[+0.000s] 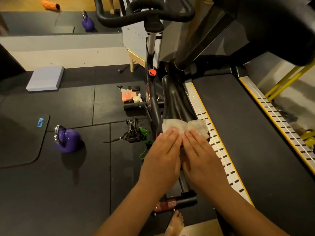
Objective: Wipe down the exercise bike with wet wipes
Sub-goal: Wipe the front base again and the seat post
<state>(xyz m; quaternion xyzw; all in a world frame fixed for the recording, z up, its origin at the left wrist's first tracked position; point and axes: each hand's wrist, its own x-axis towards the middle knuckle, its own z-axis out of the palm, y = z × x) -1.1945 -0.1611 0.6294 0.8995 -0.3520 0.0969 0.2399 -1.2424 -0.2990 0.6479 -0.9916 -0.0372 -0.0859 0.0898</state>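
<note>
- The wet wipe lies spread across the rear of the exercise bike's black saddle, under and just beyond my fingertips.
- My left hand and right hand lie side by side on it. Both are flat with fingers straight, pressing rather than gripping.
- To do this well, I judge I should keep firm, even pressure and push the wipe forward along the saddle to its nose. Then I should fold it over the side edges so nothing is skipped.
- Ahead of my hands, the red knob and the handlebars are further jobs for the wipe.
- A pedal sits left of my left hand, with a purple kettlebell farther off. The treadmill runs just right of my right hand.
</note>
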